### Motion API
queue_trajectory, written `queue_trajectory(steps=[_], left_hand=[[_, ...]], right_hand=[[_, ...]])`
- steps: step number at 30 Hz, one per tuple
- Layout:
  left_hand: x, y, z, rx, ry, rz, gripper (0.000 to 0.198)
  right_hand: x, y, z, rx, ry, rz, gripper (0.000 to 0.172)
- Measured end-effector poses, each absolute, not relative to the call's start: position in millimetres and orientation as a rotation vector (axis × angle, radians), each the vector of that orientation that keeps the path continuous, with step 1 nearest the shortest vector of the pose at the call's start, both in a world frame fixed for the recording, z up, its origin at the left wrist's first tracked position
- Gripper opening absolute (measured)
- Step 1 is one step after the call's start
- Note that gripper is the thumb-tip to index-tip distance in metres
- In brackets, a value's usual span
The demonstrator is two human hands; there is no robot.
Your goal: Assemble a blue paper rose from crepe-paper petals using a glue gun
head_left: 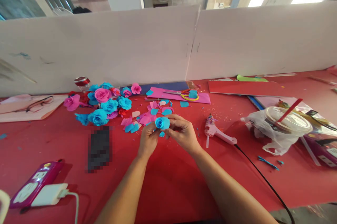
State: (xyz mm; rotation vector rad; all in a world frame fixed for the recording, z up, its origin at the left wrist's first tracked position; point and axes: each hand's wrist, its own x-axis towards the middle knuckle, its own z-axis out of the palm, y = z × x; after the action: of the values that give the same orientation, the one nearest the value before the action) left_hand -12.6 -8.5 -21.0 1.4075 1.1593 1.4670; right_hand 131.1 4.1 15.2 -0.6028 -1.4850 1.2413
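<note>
Between my two hands is a small blue paper rose (162, 123), its rolled centre facing up toward me. My left hand (149, 139) pinches it from the left, and my right hand (184, 132) has its fingers closed on the right side of the flower. Just beyond lie loose pink paper petals (146, 117) and blue paper petals (130, 127). To the left sits a pile of finished paper roses (109, 105) in blue, pink and red. A pink hot glue gun (218, 132) rests on the table to the right of my right hand.
Yellow-handled scissors (189, 96) lie on pink paper (158, 94) at the back. On the right stands a lidded cup (288, 120) in a plastic bag. Left are a dark pixelated patch (99, 149), a purple power strip (35, 185) and glasses (37, 104). A white partition (105, 48) borders the red table (173, 189).
</note>
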Motion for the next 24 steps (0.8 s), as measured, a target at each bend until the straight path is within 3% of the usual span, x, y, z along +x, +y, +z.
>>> queue_trajectory(steps=[19,24], left_hand=[[-7.0,-10.0,-13.9,1.394,1.175,1.438,0.013],[-7.2,-9.3,-12.9,1.487,1.263,1.557,0.013]], right_hand=[[130.2,8.6,9.6,-0.67,-1.525,1.176,0.015],[130.0,11.3,10.5,-0.65,-1.524,1.313,0.019]])
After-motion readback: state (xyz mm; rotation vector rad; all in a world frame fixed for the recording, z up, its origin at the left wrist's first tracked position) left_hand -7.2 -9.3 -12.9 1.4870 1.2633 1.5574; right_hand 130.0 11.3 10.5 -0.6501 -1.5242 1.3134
